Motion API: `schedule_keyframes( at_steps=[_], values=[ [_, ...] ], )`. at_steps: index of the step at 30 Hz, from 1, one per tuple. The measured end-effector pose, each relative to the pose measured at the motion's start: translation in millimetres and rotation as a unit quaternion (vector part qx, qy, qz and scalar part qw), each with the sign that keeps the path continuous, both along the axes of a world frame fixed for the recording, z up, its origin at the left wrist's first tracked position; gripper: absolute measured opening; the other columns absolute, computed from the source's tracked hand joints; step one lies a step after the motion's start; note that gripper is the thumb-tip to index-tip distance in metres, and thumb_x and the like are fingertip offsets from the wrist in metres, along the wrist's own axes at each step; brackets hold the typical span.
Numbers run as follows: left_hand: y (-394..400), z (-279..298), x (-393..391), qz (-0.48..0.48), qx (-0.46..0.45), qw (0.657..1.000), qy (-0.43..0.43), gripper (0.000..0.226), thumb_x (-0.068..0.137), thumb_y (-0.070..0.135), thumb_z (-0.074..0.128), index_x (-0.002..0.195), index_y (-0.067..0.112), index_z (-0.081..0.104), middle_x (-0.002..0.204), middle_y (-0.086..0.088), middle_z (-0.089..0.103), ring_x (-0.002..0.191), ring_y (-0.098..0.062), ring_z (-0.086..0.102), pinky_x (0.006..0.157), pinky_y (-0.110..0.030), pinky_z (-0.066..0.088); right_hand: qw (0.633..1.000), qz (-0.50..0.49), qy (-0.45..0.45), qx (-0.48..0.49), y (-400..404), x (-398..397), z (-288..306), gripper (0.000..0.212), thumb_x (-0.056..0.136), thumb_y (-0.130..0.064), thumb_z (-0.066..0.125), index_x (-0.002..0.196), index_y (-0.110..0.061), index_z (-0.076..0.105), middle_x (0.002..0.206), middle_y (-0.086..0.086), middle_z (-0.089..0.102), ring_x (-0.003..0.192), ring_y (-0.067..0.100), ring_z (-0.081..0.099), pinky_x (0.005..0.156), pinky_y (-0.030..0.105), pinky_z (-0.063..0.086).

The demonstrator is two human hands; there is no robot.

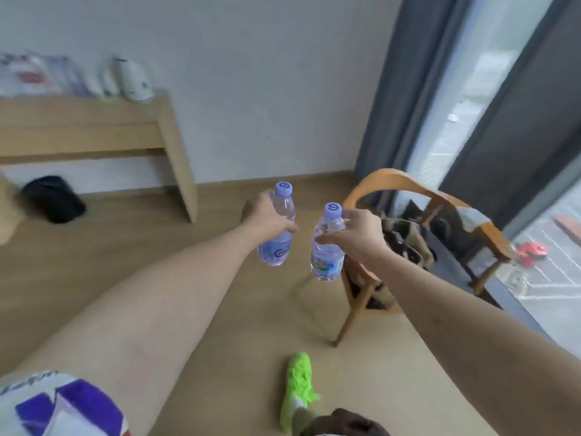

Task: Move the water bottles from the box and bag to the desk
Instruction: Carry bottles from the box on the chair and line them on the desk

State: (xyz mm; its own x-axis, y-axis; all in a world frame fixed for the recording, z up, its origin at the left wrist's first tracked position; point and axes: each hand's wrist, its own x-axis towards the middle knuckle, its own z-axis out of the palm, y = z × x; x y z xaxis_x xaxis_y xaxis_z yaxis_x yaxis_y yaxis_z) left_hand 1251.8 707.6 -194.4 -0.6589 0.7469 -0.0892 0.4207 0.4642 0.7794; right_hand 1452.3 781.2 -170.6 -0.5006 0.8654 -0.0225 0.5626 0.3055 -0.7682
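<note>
Two small clear water bottles with purple caps are held in the air over the wooden floor. My left hand (267,215) grips the left bottle (278,243) around its middle. My right hand (358,234) grips the right bottle (327,256) around its upper body. Both bottles are upright, slightly tilted, and a short gap separates them. The light wooden desk (94,127) stands at the far left against the wall, well away from both hands. No box is in view.
Blurred white items and a kettle (132,78) sit on the desk. A black bin (53,198) is under it. A wooden chair (440,215) with a bag (405,237) on its seat stands just right of my right hand. Curtain and window fill the right side. My green shoe (298,388) is below.
</note>
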Motion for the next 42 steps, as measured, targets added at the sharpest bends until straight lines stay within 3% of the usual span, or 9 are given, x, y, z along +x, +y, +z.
schedule_keyframes(
  at_steps=[4,10,14,21,24,27,35,38,42],
  values=[
    [-36.9,-7.4,-97.8,0.093,-0.008,0.996,-0.01,0.074,0.038,0.042,0.092,0.103,0.025,0.06,0.1,0.004,0.073,0.092,-0.016,0.068,0.083,-0.033,0.056,0.994,0.104,0.019,-0.036,3.3,-125.4,-5.5,0.024,0.05,-0.036,0.087,0.064,-0.032,0.068,0.062,-0.012,0.062,0.063,0.008,0.059,0.053,0.021,0.043],
    [-79.5,9.2,-231.2,0.232,-0.016,0.972,0.008,0.059,0.045,0.035,0.093,0.088,0.029,0.054,0.088,0.009,0.064,0.083,-0.016,0.065,0.062,-0.026,0.047,0.972,0.223,0.015,-0.073,9.4,-297.9,-4.3,0.037,0.051,-0.035,0.085,0.085,-0.026,0.074,0.086,-0.002,0.071,0.083,0.017,0.068,0.071,0.033,0.059],
    [-104.8,22.3,-301.2,0.305,0.002,0.952,-0.015,0.062,0.044,0.036,0.093,0.091,0.029,0.054,0.092,0.008,0.063,0.087,-0.016,0.065,0.076,-0.034,0.055,0.955,0.283,0.005,-0.083,3.9,-398.6,4.3,0.04,0.053,-0.033,0.087,0.089,-0.023,0.073,0.085,0.0,0.071,0.082,0.018,0.068,0.073,0.035,0.06],
    [-153.2,24.6,-402.1,0.39,-0.002,0.921,-0.011,0.057,0.047,0.038,0.095,0.087,0.03,0.056,0.09,0.016,0.066,0.086,-0.007,0.066,0.072,-0.028,0.053,0.92,0.382,-0.011,-0.082,-31.8,-554.0,8.7,0.031,0.052,-0.035,0.084,0.077,-0.021,0.074,0.079,0.004,0.072,0.078,0.021,0.07,0.067,0.038,0.06],
    [-170.9,19.6,-455.7,0.409,-0.007,0.912,-0.002,0.06,0.048,0.041,0.094,0.093,0.03,0.056,0.092,0.015,0.065,0.088,-0.011,0.065,0.076,-0.031,0.054,0.912,0.398,-0.01,-0.095,-50.1,-616.3,4.4,0.03,0.051,-0.036,0.084,0.077,-0.027,0.073,0.076,-0.004,0.071,0.071,0.015,0.069,0.054,0.026,0.051],
    [-184.6,11.8,-525.1,0.414,-0.01,0.91,0.015,0.063,0.05,0.041,0.095,0.097,0.027,0.057,0.093,0.012,0.065,0.089,-0.014,0.065,0.077,-0.033,0.055,0.909,0.406,-0.012,-0.089,-66.5,-682.0,-4.2,0.029,0.049,-0.039,0.084,0.073,-0.03,0.072,0.074,-0.009,0.07,0.07,0.008,0.067,0.053,0.021,0.047],
    [-210.0,26.1,-736.3,0.402,0.019,0.915,0.019,0.069,0.047,0.045,0.094,0.103,0.031,0.058,0.091,0.016,0.064,0.089,-0.01,0.064,0.076,-0.03,0.055,0.922,0.382,-0.012,-0.063,-97.9,-882.7,1.7,0.035,0.051,-0.032,0.091,0.07,-0.023,0.063,0.078,-0.002,0.067,0.077,0.017,0.066,0.071,0.036,0.056],
    [-216.3,39.4,-798.8,0.397,0.018,0.917,0.03,0.073,0.046,0.045,0.094,0.108,0.03,0.058,0.093,0.016,0.063,0.089,-0.01,0.064,0.073,-0.028,0.053,0.926,0.373,0.0,-0.063,-103.4,-940.6,10.2,0.041,0.054,-0.033,0.087,0.087,-0.014,0.071,0.087,0.006,0.071,0.081,0.022,0.068,0.07,0.035,0.056],
    [-223.2,44.9,-881.0,0.391,0.022,0.92,0.022,0.077,0.048,0.042,0.096,0.114,0.026,0.059,0.099,0.012,0.066,0.094,-0.012,0.064,0.077,-0.029,0.053,0.93,0.361,0.009,-0.075,-109.7,-1018.3,21.1,0.039,0.057,-0.033,0.088,0.081,-0.013,0.065,0.081,0.003,0.068,0.076,0.02,0.065,0.064,0.031,0.052]
  ],
)
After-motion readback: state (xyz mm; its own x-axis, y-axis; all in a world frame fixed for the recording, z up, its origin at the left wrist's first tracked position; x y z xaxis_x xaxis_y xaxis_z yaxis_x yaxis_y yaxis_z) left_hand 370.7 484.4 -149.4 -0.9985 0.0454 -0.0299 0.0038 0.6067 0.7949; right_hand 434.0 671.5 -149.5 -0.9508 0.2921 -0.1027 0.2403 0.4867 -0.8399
